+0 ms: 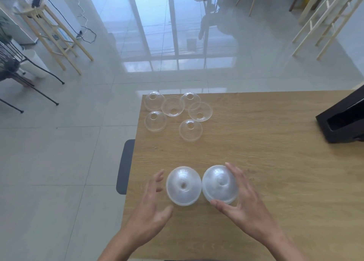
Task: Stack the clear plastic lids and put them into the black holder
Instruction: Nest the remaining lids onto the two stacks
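Observation:
Two cloudy stacks of clear dome lids stand side by side near the table's front edge, the left stack touching the right stack. My left hand hovers just left of the left stack with fingers spread and holds nothing. My right hand grips the right stack, thumb at its near rim and fingers round its far right side. Several single clear lids lie loose at the table's far left, some dome up, some rim up. The black holder stands at the right edge, partly cut off.
The wooden table is bare between the stacks and the holder. A grey chair back sits against the table's left edge. Beyond are a glossy tiled floor, a wooden stool and black chair legs at far left.

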